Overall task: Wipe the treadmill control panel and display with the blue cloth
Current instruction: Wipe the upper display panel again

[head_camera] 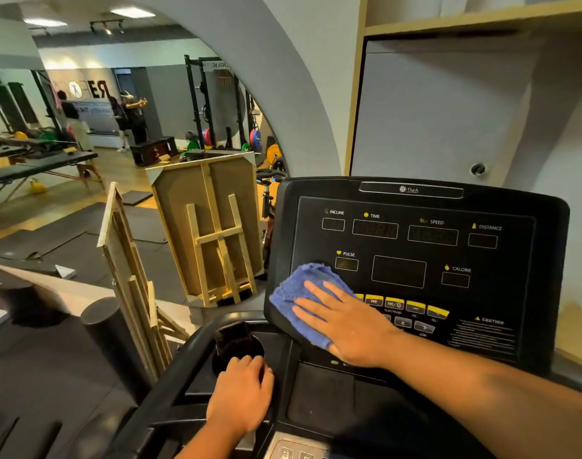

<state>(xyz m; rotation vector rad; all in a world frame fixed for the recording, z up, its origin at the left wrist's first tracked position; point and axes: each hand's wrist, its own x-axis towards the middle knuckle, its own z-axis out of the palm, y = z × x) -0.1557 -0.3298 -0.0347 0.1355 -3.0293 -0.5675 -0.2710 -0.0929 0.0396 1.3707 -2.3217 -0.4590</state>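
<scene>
The black treadmill control panel (415, 246) fills the right centre, with dark display windows labelled incline, time, speed, distance, pulse and calorie, and a row of yellow buttons (415, 307) below. My right hand (345, 321) lies flat, fingers spread, pressing the blue cloth (299, 289) onto the panel's lower left corner, covering some buttons. My left hand (241, 392) rests on the treadmill's console rim beside the cup holder (238, 346), fingers curled over the edge.
A dark phone (233, 339) stands in the cup holder. Left of the treadmill lean wooden easels and boards (213, 226) and a black foam roller (112, 339). A large arched mirror reflects gym racks, weight plates and people. A grey wall stands behind the panel.
</scene>
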